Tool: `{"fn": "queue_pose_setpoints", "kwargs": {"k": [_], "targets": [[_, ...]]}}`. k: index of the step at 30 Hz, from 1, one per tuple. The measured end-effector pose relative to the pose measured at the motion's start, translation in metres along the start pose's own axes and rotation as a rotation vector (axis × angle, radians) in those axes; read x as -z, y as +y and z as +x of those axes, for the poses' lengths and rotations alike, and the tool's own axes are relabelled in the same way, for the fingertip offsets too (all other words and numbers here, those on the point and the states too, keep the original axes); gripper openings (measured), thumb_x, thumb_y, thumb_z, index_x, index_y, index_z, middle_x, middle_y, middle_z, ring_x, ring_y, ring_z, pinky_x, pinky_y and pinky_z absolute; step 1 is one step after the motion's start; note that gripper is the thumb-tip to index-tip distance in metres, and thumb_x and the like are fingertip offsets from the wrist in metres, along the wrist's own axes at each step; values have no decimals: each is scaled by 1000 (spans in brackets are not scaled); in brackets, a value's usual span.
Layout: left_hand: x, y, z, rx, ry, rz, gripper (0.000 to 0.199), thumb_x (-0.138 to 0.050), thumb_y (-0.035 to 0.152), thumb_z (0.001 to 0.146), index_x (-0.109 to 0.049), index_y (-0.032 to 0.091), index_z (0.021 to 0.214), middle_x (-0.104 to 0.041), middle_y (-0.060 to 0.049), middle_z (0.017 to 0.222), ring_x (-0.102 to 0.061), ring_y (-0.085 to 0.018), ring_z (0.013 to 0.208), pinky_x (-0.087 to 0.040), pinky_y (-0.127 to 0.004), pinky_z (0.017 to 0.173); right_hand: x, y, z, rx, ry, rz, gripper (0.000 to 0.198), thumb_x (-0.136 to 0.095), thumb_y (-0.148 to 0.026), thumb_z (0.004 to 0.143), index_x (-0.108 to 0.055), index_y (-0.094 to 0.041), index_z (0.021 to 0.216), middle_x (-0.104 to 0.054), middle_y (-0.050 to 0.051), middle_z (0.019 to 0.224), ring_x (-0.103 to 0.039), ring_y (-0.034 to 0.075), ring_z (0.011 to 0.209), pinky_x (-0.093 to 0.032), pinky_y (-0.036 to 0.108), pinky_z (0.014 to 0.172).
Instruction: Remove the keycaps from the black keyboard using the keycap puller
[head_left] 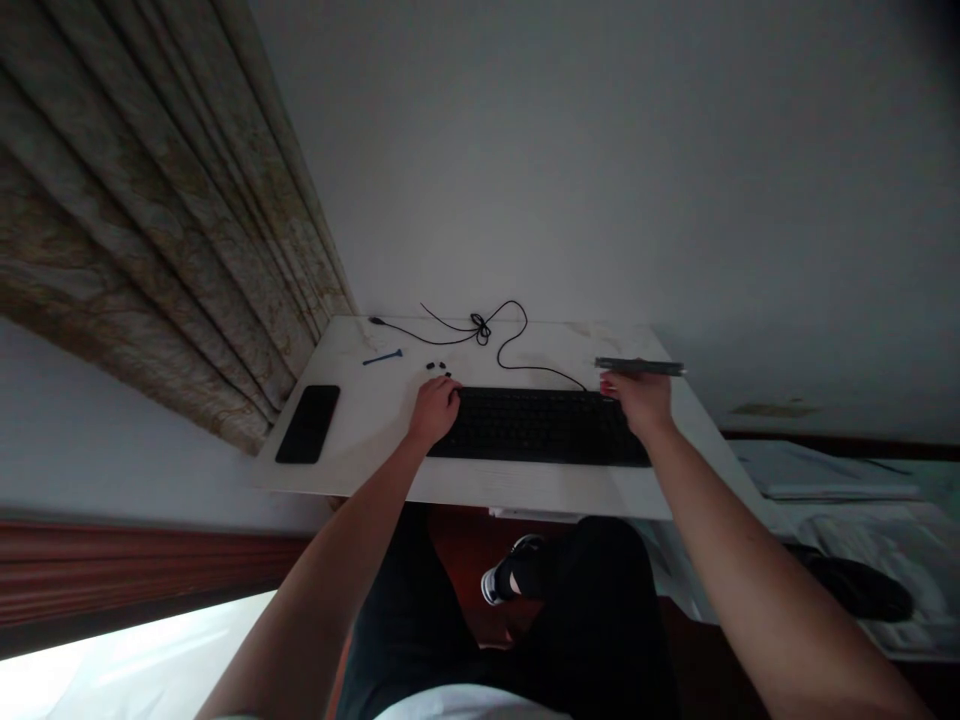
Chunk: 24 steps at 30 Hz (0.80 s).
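A black keyboard (540,425) lies lengthwise on the white table. My left hand (435,410) is at its upper left corner, fingers bent and closed against that edge. Just beyond those fingertips are several small black pieces, probably keycaps (430,366). Over the keyboard's upper right end, my right hand (641,400) is closed around a long, thin dark grey tool (640,366), held roughly level. A small red bit shows at the right fingertips; its kind is too small to make out. Some keys at the right end are hidden by this hand.
The keyboard's black cable (480,328) lies knotted along the wall side of the white table (375,430). A blue thin tool (382,356) and a black phone (307,424) lie at the left. A curtain (187,200) hangs beside the table; bagged items stand low at right.
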<state>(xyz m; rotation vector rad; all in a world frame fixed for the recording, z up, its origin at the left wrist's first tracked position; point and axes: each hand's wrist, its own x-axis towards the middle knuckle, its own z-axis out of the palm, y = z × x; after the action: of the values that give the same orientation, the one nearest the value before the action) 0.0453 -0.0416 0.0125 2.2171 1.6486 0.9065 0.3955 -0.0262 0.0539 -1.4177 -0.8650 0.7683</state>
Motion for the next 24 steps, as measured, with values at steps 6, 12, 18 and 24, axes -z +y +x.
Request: {"fn": "queue_pose_setpoints", "kwargs": {"k": [6, 12, 18, 24], "targets": [[0, 3, -3, -1, -2, 51, 23, -52, 16, 94, -67, 17, 111, -70, -10, 110, -62, -24, 110, -47, -42, 104, -43, -10, -43, -254, -391, -91, 33, -80, -13, 59, -60, -19, 85, -68, 4, 76, -66, 16, 60, -59, 28, 51], [-1, 5, -6, -82, -48, 74, 36, -52, 19, 94, -61, 22, 129, -68, -9, 125, -59, -25, 121, -42, -44, 110, -66, -5, -73, -231, -582, -211, 57, -80, -25, 67, -59, -28, 120, -66, 7, 112, -70, 18, 76, -61, 35, 67], [1, 7, -5, -61, -22, 82, 27, -52, 23, 96, -64, 20, 120, -68, -9, 119, -60, -25, 116, -46, -43, 106, -112, -11, -50, 246, -398, -772, 34, -70, -46, 84, -69, -20, 105, -71, 7, 94, -67, 23, 87, -51, 37, 83], [2, 7, -4, -18, 12, 94, 15, -52, 18, 95, -64, 18, 102, -67, -9, 104, -61, -24, 106, -49, -41, 98, -186, -7, -36, 225, -542, -877, 48, -66, -47, 89, -66, -12, 122, -70, 17, 116, -66, 26, 108, -47, 33, 92]]}}
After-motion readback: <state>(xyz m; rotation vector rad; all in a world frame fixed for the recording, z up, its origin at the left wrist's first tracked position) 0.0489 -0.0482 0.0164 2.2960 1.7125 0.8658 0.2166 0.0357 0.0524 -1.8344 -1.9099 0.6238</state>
